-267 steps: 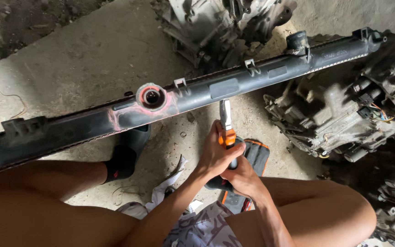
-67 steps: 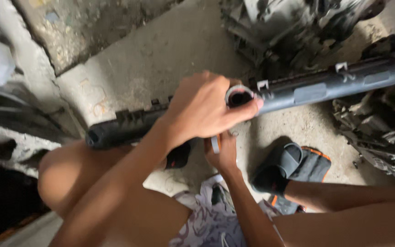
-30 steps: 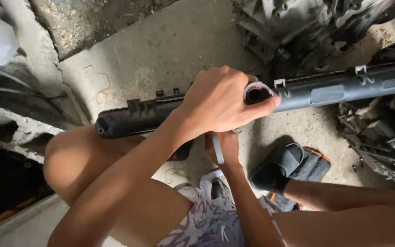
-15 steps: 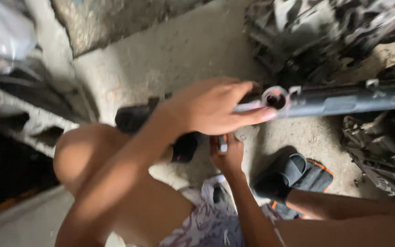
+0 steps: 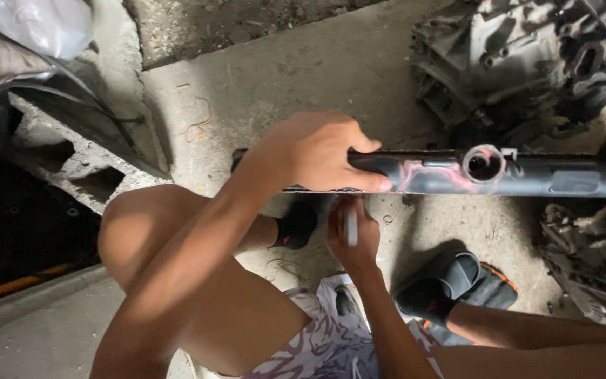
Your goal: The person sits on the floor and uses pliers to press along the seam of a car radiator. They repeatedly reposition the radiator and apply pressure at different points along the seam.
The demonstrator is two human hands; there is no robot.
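Hands: left hand [image 5: 317, 151] on black radiator tank [image 5: 527, 175]

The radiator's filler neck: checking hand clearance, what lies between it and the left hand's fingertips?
In the head view, only the radiator tank, smeared pink, lies between filler neck and left hand.

packages: one pale, translucent plastic bag [image 5: 33, 24] is seen at the far left corner, crumpled and glossy, whitish-grey, cut off by the frame edge, lying over dark parts | contents: cannot be told | labels: none seen | signs: none seen | screens: none seen
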